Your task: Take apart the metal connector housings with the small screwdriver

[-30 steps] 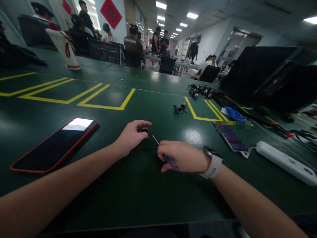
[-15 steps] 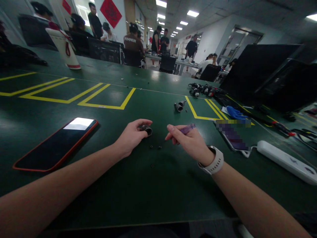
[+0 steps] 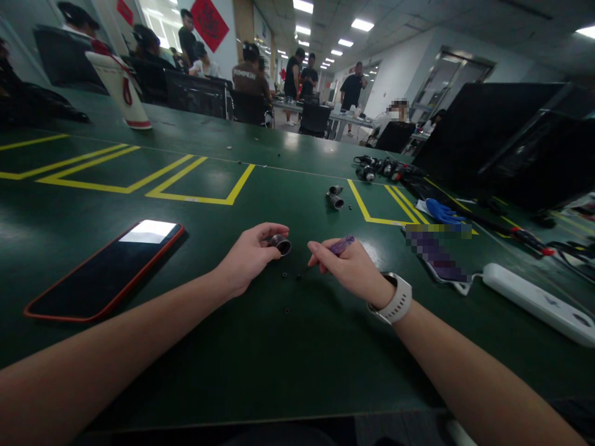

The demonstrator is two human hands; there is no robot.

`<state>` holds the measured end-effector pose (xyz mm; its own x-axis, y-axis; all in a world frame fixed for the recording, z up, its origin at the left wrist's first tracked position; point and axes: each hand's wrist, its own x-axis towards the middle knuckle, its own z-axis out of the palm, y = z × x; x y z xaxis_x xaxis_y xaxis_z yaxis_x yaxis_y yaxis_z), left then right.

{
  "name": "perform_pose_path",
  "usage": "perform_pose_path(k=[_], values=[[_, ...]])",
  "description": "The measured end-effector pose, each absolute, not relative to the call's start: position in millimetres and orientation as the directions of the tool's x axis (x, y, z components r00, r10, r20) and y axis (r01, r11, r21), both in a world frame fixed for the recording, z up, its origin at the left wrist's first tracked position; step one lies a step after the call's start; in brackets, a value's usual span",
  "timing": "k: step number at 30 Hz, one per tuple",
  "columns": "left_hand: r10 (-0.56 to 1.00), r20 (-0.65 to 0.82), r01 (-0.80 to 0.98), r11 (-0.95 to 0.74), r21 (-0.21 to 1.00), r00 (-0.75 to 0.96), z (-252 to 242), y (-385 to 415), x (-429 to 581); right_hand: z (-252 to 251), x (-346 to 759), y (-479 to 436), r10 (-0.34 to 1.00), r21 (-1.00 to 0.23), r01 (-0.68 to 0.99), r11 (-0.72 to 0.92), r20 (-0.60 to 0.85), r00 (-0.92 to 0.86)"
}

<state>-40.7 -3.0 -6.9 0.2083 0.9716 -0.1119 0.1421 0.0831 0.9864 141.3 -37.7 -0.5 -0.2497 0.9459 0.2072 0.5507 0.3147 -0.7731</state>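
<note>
My left hand (image 3: 251, 257) is closed around a dark metal cylinder (image 3: 281, 245), its open round mouth facing right. In my right hand (image 3: 341, 263) is a small screwdriver (image 3: 343, 244) with a clear purple handle, pinched between thumb and fingers. Its thin shaft slants down to the left, and the tip is at or very near a small dark screw-like part (image 3: 300, 277); contact is too small to tell. A tiny nut-like part (image 3: 285, 275) lies just left of it, and another small ring-like part (image 3: 286, 311) lies closer to me.
Two similar metal cylinders (image 3: 334, 197) sit farther back on the green table (image 3: 260, 371). A phone in an orange case (image 3: 106, 272) lies left. On the right are another phone (image 3: 437, 254), a white power strip (image 3: 534, 303), blue gloves (image 3: 444, 212) and cables. People are beyond the table.
My right hand has moved slightly left, bringing the screwdriver tip to the small part. The cylinder in my left hand has shifted a little right. One of the far cylinders has turned.
</note>
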Motion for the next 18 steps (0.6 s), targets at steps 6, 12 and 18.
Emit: perform_pose_path(k=[6, 12, 18], values=[[0.97, -0.106, 0.123, 0.08, 0.989, 0.218, -9.1, -2.3, -42.6, 1.0, 141.7, -39.8, 0.939, -0.791, 0.521, 0.321, 0.191, -0.287], [0.973, -0.089, 0.129, 0.062, 0.99, 0.213, -10.2, -1.6, -42.2, 4.3, 140.4, -41.1, 0.935, -0.777, 0.542, 0.319, 0.166, -0.313], [0.981, -0.066, 0.102, 0.048, 0.994, 0.181, -8.9, -3.2, -40.4, 3.5, 140.6, -38.1, 0.98, -0.783, 0.594, 0.186, 0.109, -0.164]])
